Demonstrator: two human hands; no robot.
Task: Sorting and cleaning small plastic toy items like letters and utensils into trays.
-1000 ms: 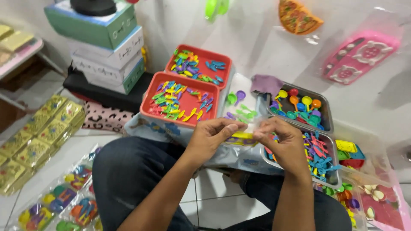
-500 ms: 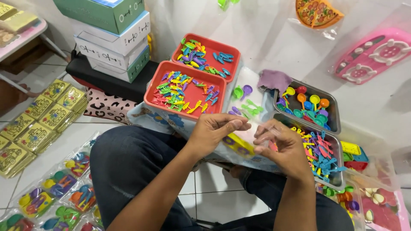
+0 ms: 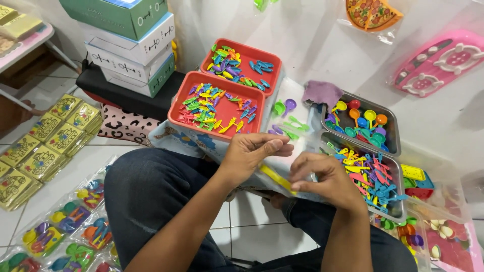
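Observation:
My left hand [image 3: 251, 155] and my right hand [image 3: 322, 177] meet over my lap, both pinching a thin yellow plastic strip [image 3: 277, 178] that runs slanted between them. Just beyond the hands lies a clear plastic sheet or bag with loose green and purple toy spoons [image 3: 285, 108] on it. A red tray [image 3: 217, 110] full of small coloured plastic toy pieces sits right above my left hand, a second red tray [image 3: 241, 65] behind it.
Two metal trays [image 3: 392, 132] of coloured toy utensils stand at the right. Stacked boxes [image 3: 132, 48] rest on a black case at the back left. Packed toy sets [image 3: 65, 221] and yellow packets [image 3: 48, 138] cover the tiled floor at left. Pink toy packs [image 3: 443, 60] lean against the wall.
My hands have stayed together on the yellow strip, which now tilts down toward the right. The camera has dipped and moved closer.

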